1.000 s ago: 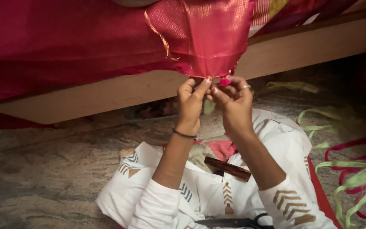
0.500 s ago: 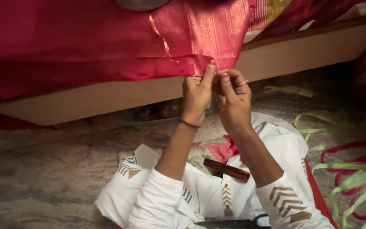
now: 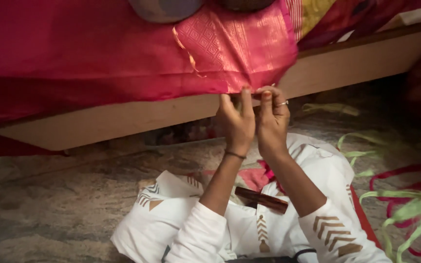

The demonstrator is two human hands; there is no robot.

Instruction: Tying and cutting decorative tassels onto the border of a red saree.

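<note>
Both hands, left hand [image 3: 237,122] and right hand [image 3: 271,119], have fingers pinched shut on the pink cloth [image 3: 239,48] hem at upper centre; the remaining edge hangs unworked.

Left hand [image 3: 236,122], right hand [image 3: 272,117] pinching pink fabric [image 3: 230,53] edge.

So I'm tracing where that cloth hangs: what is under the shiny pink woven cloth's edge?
A pale wooden board and both hands, left hand and right hand, pinching the hem. Anything beneath the cloth higher up is covered.
</note>
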